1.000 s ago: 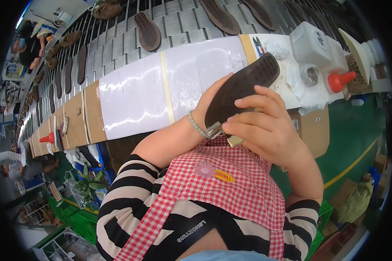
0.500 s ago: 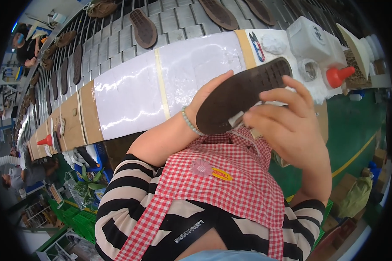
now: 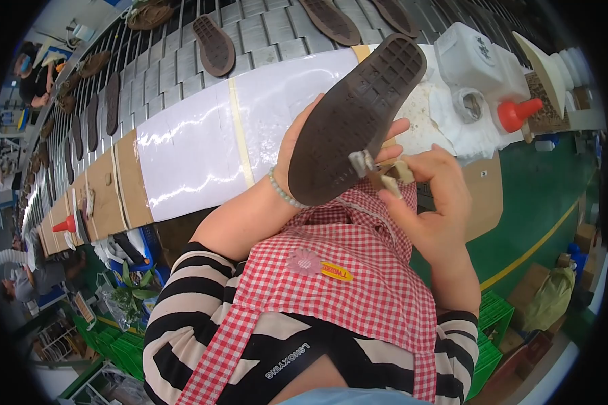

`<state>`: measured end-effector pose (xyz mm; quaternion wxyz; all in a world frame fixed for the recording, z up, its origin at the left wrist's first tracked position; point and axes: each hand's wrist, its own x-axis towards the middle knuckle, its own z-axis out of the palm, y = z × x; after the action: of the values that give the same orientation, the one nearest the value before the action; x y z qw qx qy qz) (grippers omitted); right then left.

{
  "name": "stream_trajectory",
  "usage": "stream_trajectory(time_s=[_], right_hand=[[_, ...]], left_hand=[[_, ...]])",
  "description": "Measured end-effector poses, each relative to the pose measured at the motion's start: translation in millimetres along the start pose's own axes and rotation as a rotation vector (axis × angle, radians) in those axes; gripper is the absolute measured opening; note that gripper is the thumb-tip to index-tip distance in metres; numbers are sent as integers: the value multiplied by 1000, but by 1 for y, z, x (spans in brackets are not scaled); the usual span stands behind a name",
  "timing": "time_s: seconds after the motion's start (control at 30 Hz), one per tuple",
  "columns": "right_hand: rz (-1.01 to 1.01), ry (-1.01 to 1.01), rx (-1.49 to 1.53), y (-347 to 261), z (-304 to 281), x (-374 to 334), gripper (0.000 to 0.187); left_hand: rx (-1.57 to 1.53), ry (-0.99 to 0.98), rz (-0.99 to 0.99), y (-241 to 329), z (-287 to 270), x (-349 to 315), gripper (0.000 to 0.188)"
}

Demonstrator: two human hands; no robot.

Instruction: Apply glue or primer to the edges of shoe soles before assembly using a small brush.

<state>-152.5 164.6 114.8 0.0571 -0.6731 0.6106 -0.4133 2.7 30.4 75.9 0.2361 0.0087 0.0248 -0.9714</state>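
Observation:
A dark brown shoe sole [image 3: 355, 121] with a ridged tread rests tilted in my left hand [image 3: 292, 145], its toe pointing to the far right. My left fingers support it from behind, and some fingertips show past its right edge. Close to the sole's lower right edge, my right hand [image 3: 439, 196] pinches a small pale-tipped thing [image 3: 361, 163], whose tip lies against the tread; blur hides its exact kind. Pale beige covers [image 3: 402, 172] appear on my right fingertips.
A white-covered work surface [image 3: 189, 145] lies beyond my hands. Several soles, one of them [image 3: 214, 46] nearest, rest on the slatted metal conveyor [image 3: 263, 37]. At right stand a white plastic jug [image 3: 469, 57], a clear cup [image 3: 469, 104] and a red-nozzled bottle [image 3: 518, 115].
The sole has turned more upright, its toe rising and covering the blue-handled snips. My right hand has moved down and away from the sole's middle to its lower right edge.

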Motion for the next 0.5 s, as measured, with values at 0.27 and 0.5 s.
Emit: stream_trajectory(time_s=[0.27,0.5], right_hand=[[-12,8,18,2,-2,0,42],[-6,39,13,0,-9,4,41]], left_hand=[[21,1,12,-5,4,-5,55],[105,-50,-27,-10,10,-7,58]])
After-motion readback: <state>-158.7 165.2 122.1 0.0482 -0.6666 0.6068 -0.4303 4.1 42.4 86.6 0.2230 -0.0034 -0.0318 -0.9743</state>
